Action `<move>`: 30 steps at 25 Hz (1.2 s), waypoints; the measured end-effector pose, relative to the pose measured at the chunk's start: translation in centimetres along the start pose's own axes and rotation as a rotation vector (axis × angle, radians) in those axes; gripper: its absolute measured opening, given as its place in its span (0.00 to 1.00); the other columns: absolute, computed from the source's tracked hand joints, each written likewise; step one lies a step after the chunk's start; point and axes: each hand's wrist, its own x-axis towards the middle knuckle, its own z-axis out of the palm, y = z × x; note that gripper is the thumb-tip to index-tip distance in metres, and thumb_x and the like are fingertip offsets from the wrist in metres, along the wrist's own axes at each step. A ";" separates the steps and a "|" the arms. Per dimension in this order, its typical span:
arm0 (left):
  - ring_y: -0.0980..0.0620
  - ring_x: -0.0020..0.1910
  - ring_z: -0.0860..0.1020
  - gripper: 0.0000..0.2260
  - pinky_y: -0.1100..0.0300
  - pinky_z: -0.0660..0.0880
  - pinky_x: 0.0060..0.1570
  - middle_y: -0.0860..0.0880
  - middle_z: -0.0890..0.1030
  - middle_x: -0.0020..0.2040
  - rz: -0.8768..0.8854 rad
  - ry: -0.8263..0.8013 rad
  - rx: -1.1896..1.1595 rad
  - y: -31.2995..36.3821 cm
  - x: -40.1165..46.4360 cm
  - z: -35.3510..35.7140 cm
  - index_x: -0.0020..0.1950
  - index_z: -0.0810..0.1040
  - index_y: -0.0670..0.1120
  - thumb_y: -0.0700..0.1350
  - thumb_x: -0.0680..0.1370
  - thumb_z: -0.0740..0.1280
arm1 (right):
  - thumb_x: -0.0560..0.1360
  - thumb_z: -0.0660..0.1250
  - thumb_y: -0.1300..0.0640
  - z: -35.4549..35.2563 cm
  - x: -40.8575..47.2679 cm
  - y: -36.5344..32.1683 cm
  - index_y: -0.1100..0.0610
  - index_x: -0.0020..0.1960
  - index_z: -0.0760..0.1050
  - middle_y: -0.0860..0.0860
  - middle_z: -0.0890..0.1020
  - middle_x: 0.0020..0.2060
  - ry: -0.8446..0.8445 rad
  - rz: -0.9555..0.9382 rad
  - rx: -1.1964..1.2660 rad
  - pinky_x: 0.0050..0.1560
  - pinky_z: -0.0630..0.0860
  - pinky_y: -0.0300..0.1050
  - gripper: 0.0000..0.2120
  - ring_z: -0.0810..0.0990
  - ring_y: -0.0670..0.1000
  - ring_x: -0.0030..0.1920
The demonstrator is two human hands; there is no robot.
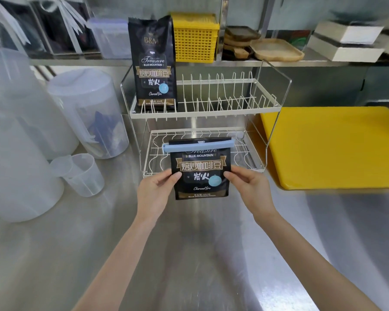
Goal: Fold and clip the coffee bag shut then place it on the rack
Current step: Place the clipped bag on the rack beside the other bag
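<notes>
A black coffee bag (200,173) with gold lettering is held upright in front of the lower tier of a white two-tier wire rack (202,110). Its top is folded down and a light blue clip (199,145) runs across the fold. My left hand (157,187) grips the bag's left edge and my right hand (247,182) grips its right edge. A second, taller black coffee bag (153,63) stands unclipped at the left end of the rack's upper tier.
Translucent plastic pitchers (88,108) and a small measuring cup (81,173) stand at the left on the steel counter (189,254). A yellow cutting board (332,147) lies to the right of the rack. Behind, a shelf holds a yellow basket (194,38) and wooden trays (276,49).
</notes>
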 end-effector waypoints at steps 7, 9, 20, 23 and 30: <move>0.51 0.48 0.81 0.11 0.54 0.76 0.58 0.47 0.84 0.50 0.066 0.000 -0.049 4.4 3.6 -0.4 0.51 0.81 0.46 0.44 0.71 0.69 | 0.71 0.66 0.61 -0.7 3.5 -4.0 0.61 0.56 0.77 0.54 0.82 0.50 -0.007 -0.132 0.011 0.48 0.81 0.42 0.14 0.79 0.49 0.53; 0.47 0.50 0.81 0.11 0.47 0.76 0.59 0.45 0.84 0.51 0.066 -0.009 -0.077 5.5 4.6 -0.4 0.52 0.81 0.45 0.44 0.70 0.69 | 0.71 0.67 0.61 -0.8 4.7 -5.0 0.61 0.54 0.78 0.57 0.83 0.51 0.000 -0.164 0.015 0.53 0.79 0.48 0.12 0.80 0.52 0.53; 0.49 0.54 0.79 0.15 0.48 0.75 0.59 0.43 0.82 0.55 0.260 0.072 0.060 12.4 10.3 0.1 0.56 0.79 0.42 0.46 0.71 0.68 | 0.71 0.68 0.62 -1.0 11.3 -11.0 0.62 0.54 0.77 0.56 0.83 0.50 0.033 -0.284 0.052 0.40 0.78 0.28 0.13 0.80 0.52 0.52; 0.51 0.54 0.78 0.15 0.51 0.74 0.60 0.45 0.82 0.55 0.304 0.088 0.104 13.7 12.5 0.3 0.55 0.79 0.43 0.47 0.71 0.68 | 0.71 0.67 0.61 -0.8 13.1 -12.4 0.61 0.55 0.77 0.57 0.83 0.51 0.042 -0.297 0.017 0.45 0.80 0.36 0.13 0.80 0.51 0.52; 0.54 0.50 0.76 0.13 0.73 0.70 0.46 0.46 0.82 0.52 0.348 0.110 0.172 14.6 18.4 2.1 0.55 0.80 0.42 0.44 0.72 0.68 | 0.72 0.66 0.60 0.2 18.4 -13.5 0.59 0.56 0.77 0.51 0.80 0.45 0.038 -0.275 0.000 0.35 0.77 0.27 0.13 0.77 0.46 0.47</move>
